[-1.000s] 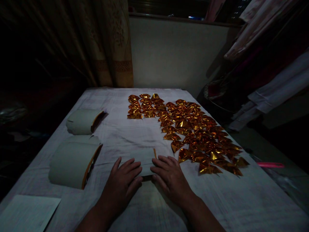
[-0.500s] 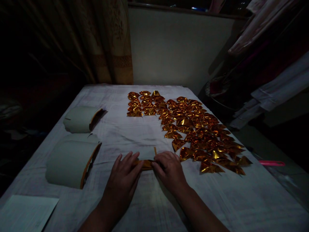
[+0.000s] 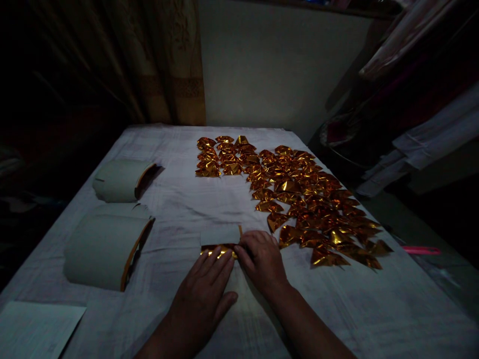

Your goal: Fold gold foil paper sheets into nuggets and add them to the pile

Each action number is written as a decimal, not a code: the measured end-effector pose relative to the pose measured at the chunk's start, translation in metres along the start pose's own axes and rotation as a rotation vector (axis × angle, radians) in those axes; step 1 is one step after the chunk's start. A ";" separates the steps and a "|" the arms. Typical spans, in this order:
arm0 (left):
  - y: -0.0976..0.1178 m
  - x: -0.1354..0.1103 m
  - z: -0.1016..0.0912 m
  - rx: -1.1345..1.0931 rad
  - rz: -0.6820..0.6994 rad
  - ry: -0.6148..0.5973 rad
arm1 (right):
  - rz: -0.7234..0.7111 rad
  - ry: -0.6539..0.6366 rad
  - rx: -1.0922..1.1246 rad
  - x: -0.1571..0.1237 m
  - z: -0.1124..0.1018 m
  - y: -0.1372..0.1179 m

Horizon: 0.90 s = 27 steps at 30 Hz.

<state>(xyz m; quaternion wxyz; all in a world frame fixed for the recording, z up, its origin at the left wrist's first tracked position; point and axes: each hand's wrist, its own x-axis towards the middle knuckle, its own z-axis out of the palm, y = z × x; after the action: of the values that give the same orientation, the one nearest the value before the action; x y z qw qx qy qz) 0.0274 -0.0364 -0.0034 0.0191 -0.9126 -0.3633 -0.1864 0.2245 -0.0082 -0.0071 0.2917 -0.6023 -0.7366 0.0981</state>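
The left hand (image 3: pixel 202 296) lays flat, extended fingers on the near edge of a folded sheet (image 3: pixel 220 235), matte grey and glossy gold. The right hand (image 3: pixel 265 262) curls its fingers at the sheet's right end; whether they pinch, I cannot tell. Pointed foil pieces (image 3: pixel 288 187) spread beyond.

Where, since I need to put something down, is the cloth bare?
Mid-cloth, between curved grey sheets and gold pieces; near right, between right forearm and gold pieces. Crowded: among the gold pieces, and at the folded paper by left hand and right hand.
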 end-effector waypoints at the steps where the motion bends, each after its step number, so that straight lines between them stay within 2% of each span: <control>1: 0.000 0.000 0.000 0.001 -0.002 0.000 | 0.003 0.000 -0.007 0.000 0.000 0.000; 19: 0.000 -0.001 0.003 0.005 -0.020 -0.004 | 0.045 0.014 -0.093 0.003 0.004 0.000; 24: 0.001 -0.003 0.006 -0.031 -0.045 -0.018 | 0.050 0.072 -0.042 0.001 0.008 0.003; 27: 0.001 -0.003 0.006 -0.046 -0.046 -0.016 | 0.002 0.117 -0.009 -0.002 0.007 0.004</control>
<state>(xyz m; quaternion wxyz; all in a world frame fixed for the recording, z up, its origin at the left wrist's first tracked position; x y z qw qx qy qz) 0.0277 -0.0380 -0.0100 -0.0089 -0.9056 -0.3801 -0.1877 0.2238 -0.0079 -0.0153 0.3315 -0.6091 -0.7181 0.0597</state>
